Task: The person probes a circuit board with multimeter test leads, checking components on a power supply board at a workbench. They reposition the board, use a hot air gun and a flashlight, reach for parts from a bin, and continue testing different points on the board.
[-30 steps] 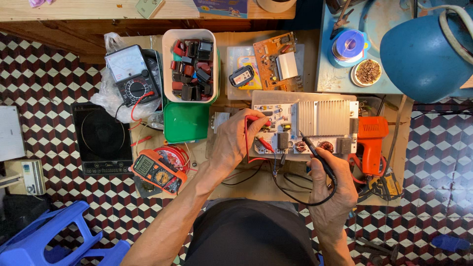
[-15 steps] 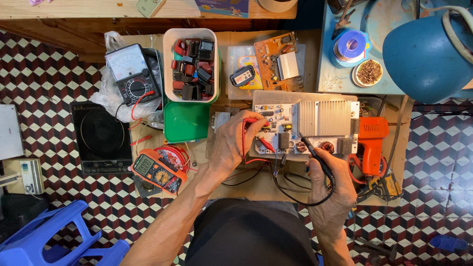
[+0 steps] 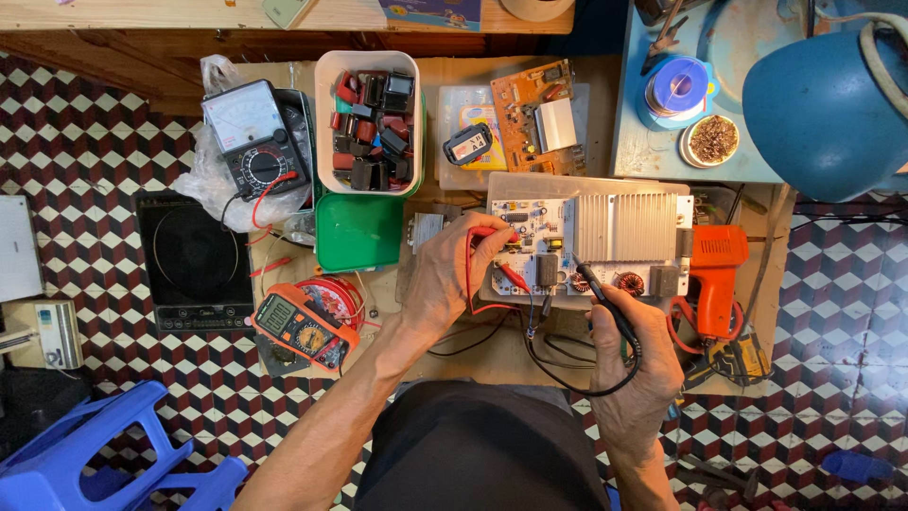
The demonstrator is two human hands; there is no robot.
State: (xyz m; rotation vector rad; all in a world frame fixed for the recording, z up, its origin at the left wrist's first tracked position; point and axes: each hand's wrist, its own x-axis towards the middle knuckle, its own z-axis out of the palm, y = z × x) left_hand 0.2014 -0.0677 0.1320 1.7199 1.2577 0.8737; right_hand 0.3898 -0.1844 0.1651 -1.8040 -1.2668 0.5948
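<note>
A white circuit board [image 3: 539, 232] with a ribbed metal heat sink [image 3: 626, 227] lies on the low workbench in front of me. My left hand [image 3: 454, 274] holds a red test probe [image 3: 509, 274] with its tip on the board's left part. My right hand [image 3: 632, 364] grips a black test probe [image 3: 601, 293] whose tip touches the board near a copper coil [image 3: 629, 282]. Red and black leads loop under the board toward me. An orange digital multimeter [image 3: 303, 326] lies to the left of my left arm.
A white bin of parts [image 3: 369, 123], a green tray [image 3: 357, 232], an analog meter [image 3: 255, 137], a brown circuit board [image 3: 539, 114], an orange drill [image 3: 714, 279], an induction cooktop [image 3: 194, 260], a blue lamp [image 3: 823, 95] and a blue stool [image 3: 95, 464] surround the bench.
My left hand has shifted slightly right on the board with the red probe. The right hand and black probe stay almost where they were.
</note>
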